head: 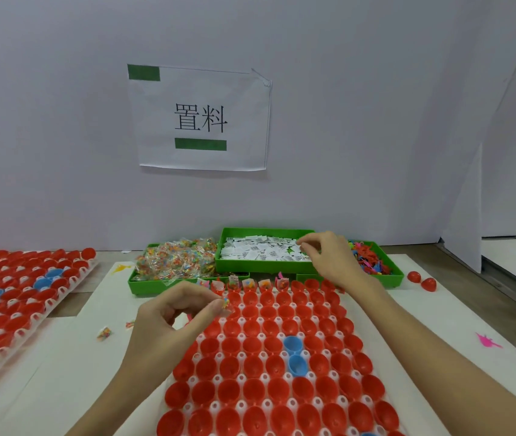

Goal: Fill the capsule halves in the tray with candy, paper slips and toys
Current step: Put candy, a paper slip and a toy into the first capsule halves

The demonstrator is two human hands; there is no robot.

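A white tray (281, 377) of red capsule halves, with two blue ones (294, 354), lies in front of me. Several halves in its far row (250, 284) hold candy packets and slips. My left hand (174, 316) pinches a small candy packet (225, 303) over the tray's second row at the left. My right hand (329, 256) reaches into the green bin of paper slips (263, 250), its fingertips pinched at the slips; whether a slip is held is unclear. A green bin of candy packets (174, 262) sits to the left, a bin of plastic toys (373, 261) to the right.
A second tray of red and blue halves (14, 297) lies at the left. Loose candy packets (104, 333) lie on the white mat. A pink toy (487, 341) lies at the right, with two red halves (421, 280) beyond it. A wall with a paper sign (200, 118) stands behind.
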